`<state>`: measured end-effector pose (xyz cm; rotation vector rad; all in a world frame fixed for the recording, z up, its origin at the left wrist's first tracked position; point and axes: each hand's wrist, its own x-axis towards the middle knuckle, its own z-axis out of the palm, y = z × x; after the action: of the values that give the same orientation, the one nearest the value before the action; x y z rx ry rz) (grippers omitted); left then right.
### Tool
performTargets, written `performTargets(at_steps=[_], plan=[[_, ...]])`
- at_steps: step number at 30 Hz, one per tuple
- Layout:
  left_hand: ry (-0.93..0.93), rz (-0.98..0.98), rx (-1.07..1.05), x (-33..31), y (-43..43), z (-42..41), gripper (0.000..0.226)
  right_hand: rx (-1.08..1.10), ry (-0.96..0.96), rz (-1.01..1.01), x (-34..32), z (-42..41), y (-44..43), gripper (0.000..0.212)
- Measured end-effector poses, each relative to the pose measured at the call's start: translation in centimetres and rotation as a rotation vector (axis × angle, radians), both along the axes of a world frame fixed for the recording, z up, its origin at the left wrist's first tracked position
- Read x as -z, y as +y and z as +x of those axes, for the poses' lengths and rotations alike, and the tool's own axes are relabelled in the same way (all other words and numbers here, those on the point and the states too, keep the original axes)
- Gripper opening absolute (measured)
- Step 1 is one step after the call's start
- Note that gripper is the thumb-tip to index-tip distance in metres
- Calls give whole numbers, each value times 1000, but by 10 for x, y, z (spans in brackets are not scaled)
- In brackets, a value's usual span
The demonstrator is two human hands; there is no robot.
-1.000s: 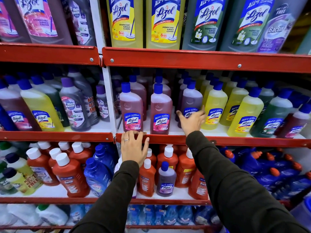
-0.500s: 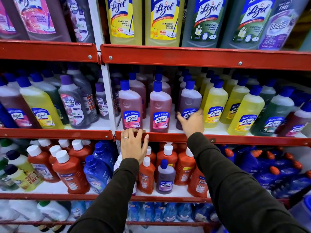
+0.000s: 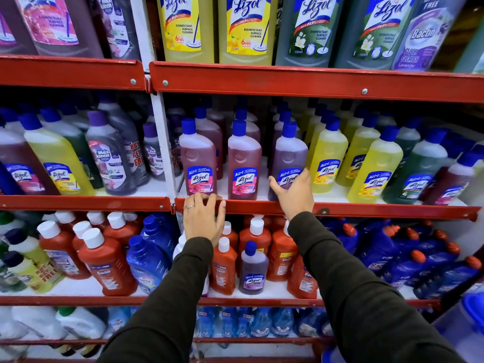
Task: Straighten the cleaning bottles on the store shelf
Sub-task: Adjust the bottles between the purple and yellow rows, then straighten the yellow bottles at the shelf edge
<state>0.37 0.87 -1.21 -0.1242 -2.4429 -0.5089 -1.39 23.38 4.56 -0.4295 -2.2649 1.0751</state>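
On the middle shelf stand three blue-capped bottles in front: two pink bottles and a purple bottle. My right hand wraps around the lower part of the purple bottle, thumb on its left side and fingers across its label. My left hand, a ring on one finger, rests with curled fingers on the red shelf edge just below the left pink bottle. Yellow bottles stand in rows to the right of the purple one.
Large yellow and green bottles fill the top shelf. Left bay holds yellow, brown and grey bottles. Below are orange bottles with white caps, a small purple bottle and blue bottles. A white upright divides the bays.
My right hand has moved from just below the purple bottle up around its lower body. My left hand stays on the shelf edge with its fingers curled further over it.
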Motion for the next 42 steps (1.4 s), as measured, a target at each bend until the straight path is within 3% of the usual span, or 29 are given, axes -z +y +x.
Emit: performTargets(at_steps=[5,10,13,17,19,26,42], plan=[[5,-2,-15,1,1,-2,30,-41,122,-59,12,6,10,103],[2,7,-35,1,5,-3,28,130,313,-236,11,8,35,82],[20,18,-54,0,7,-2,26,200,220,-222,0,0,54,85],[26,42,-68,-2,12,-1,24,142,-70,-237,-12,-22,79,111],[22,46,-78,-2,13,-1,24,119,-123,-269,-16,-32,88,116],[12,58,-93,-5,17,1,21,100,-146,-191,-17,-33,107,90],[-32,134,-86,-5,19,1,25,85,-81,-8,-8,19,109,79]])
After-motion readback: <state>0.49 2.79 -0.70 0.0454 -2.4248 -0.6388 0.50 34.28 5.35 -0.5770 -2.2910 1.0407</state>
